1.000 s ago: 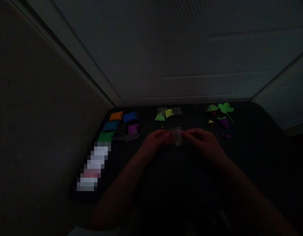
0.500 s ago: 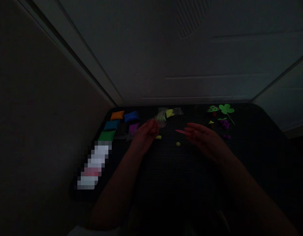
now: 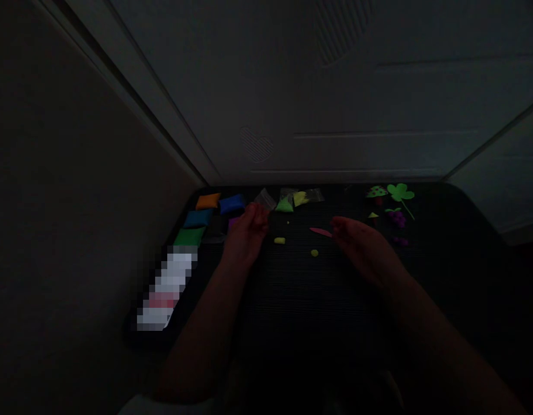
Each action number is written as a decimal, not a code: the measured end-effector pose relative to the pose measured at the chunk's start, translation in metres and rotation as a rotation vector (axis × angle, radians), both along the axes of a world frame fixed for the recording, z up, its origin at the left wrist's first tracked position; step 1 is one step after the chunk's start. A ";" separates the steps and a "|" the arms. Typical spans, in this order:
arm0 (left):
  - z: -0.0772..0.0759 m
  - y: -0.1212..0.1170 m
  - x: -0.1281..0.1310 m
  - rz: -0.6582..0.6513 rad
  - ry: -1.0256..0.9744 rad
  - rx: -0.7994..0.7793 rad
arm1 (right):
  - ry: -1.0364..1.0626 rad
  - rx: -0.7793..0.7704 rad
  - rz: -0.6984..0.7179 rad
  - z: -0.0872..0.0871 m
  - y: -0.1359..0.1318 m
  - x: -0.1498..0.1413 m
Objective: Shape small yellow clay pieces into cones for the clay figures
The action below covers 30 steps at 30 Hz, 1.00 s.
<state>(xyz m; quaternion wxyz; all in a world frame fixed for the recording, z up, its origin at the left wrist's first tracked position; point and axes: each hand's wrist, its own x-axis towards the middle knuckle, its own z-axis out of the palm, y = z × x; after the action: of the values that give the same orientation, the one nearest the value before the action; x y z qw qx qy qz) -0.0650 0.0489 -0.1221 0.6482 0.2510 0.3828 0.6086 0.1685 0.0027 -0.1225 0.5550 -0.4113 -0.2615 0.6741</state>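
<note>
My left hand is closed on a clear plastic bag, above the table's left half. My right hand hovers on the other side with its fingers stretched forward and loosely bent; nothing shows in them. Just left of its fingertips lies a pink clay knife. Between the hands are a short yellow clay piece, a small yellow ball and a tiny yellow speck. Behind them rest a light green clay packet and an opened yellow clay packet.
Orange, blue, teal and green clay packets lie at left, near a blurred-out phone. At right are a clay mushroom, a green clover and purple grapes. A white panel stands behind.
My left hand has drawn back to the left with the clear bag, uncovering the light green packet and the yellow piece. The right hand has hardly moved, its fingers slightly more bent.
</note>
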 end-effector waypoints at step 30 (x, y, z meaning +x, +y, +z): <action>-0.033 0.004 0.006 0.207 0.741 -0.001 | 0.020 -0.006 -0.033 0.003 0.000 0.002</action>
<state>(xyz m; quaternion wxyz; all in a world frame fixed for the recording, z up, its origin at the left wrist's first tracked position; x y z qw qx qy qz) -0.0591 0.0525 -0.1555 0.4011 0.4136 0.6145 0.5389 0.1700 0.0025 -0.1193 0.5675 -0.4106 -0.2471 0.6696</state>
